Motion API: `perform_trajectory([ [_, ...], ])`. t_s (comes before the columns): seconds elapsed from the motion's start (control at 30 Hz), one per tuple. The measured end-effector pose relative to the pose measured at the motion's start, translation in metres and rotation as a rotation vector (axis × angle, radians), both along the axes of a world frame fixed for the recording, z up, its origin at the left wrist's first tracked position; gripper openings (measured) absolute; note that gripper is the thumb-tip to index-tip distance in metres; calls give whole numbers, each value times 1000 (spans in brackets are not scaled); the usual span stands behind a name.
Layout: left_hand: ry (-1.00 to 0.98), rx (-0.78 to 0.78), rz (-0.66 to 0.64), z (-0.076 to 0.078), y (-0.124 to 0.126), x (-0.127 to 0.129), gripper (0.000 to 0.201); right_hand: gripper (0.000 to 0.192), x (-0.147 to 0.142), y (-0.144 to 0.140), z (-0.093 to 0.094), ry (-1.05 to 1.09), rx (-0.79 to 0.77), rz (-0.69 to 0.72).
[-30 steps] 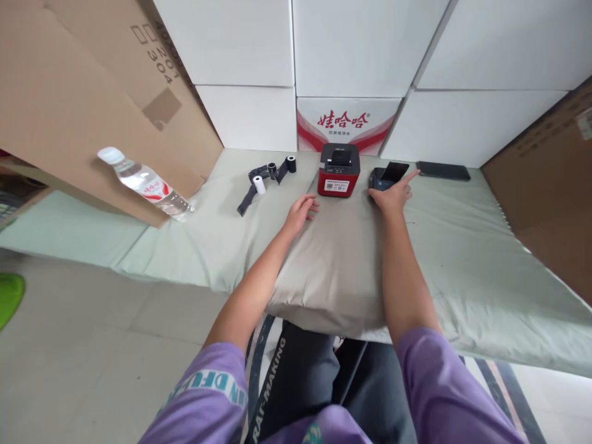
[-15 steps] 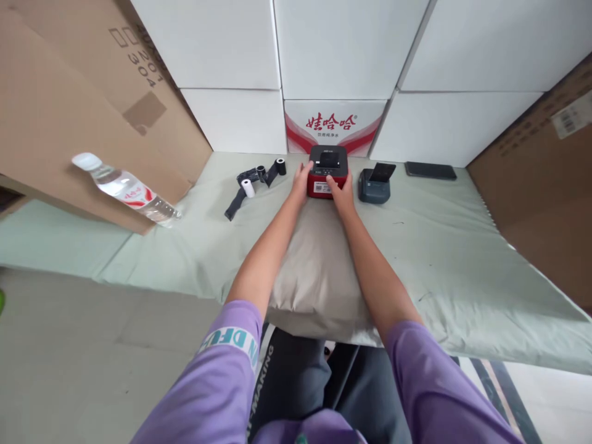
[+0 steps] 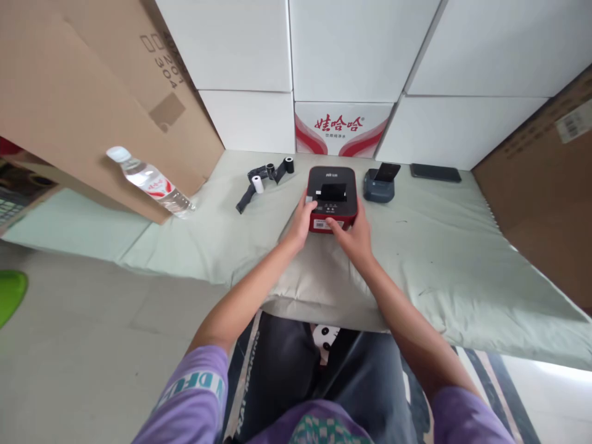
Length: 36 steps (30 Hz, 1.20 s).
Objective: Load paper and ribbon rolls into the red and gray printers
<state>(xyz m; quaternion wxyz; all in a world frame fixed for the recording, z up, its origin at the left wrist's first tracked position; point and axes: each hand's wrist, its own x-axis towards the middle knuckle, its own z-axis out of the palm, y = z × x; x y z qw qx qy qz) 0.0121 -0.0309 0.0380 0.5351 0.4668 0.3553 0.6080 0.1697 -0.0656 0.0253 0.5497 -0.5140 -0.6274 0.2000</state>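
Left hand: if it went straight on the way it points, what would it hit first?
Most likely the red-and-black box; the left hand appears to grip its left side.

L hand (image 3: 302,222) & R hand (image 3: 356,233) round red/blk printer (image 3: 332,194), rolls (image 3: 258,184) to L, phone (image 3: 435,172) far R.

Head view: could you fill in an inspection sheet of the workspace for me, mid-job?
Surface: pale green cloth, creased.
Things in hand: red-and-black device, held in both hands; cannot tell whether it is lifted.
Clutter: small dark device and black slab to the right; white roll, two dark rolls and bottle to the left.
Grips: left grip on its left side, right grip on its right.
Cables: nothing seen.
Surroundings: white cartons behind, brown cartons at both sides.
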Motion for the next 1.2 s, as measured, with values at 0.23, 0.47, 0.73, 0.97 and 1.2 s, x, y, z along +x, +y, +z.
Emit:
perform_trajectory([
  [0.23,62,-44,-58,-28,-7,-5,62,104,-2,-13,-14,46,-166,-14],
  [0.47,779,660,331,-44,31,-65,62,71,-29,-72,2,-382,363,290],
  [0.73,743,942,123,-53,42,-81,30,30,-136,-78,-24,-983,611,1143],
  [0.97,715,915,66,-55,41,-83,33,32,-142,-60,-35,-831,491,1192],
  [1.2,724,950,-1,-61,45,-80,42,32,-142,-63,-35,-804,457,1211],
])
